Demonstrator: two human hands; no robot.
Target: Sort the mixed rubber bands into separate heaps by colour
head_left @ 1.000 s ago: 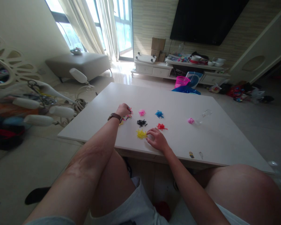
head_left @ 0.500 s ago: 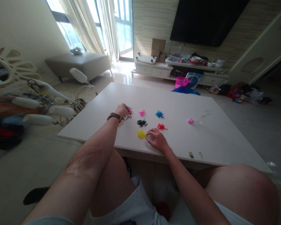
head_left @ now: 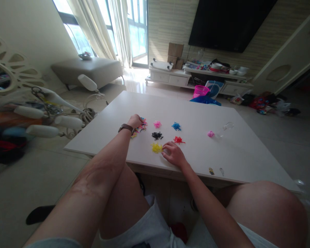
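Observation:
My left hand [head_left: 134, 121], with a brown-strapped watch on its wrist, reaches to a mixed-colour pile of small thin pieces [head_left: 142, 126]. Its fingers are pinched together at the pile; whatever is between them is too small to make out. My right hand [head_left: 174, 153] rests on the white table [head_left: 196, 115], its fingers loosely curved and apart, beside a pile of yellow pieces [head_left: 156, 148]. Around the hands lie separate piles of black pieces [head_left: 157, 135], pink pieces [head_left: 157, 124], blue pieces [head_left: 176, 126] and red pieces [head_left: 179, 140].
Farther right on the table are a pink object [head_left: 210, 134] and a clear plastic item [head_left: 228, 126]. Near the front edge lie a small yellow-and-dark piece [head_left: 211, 171] and a clear piece [head_left: 221, 171]. A white lamp [head_left: 88, 82] stands off the table's left side.
The view has shifted very slightly. My left hand stays at the mixed pile with barely any movement, and my right hand keeps its place beside the yellow pile.

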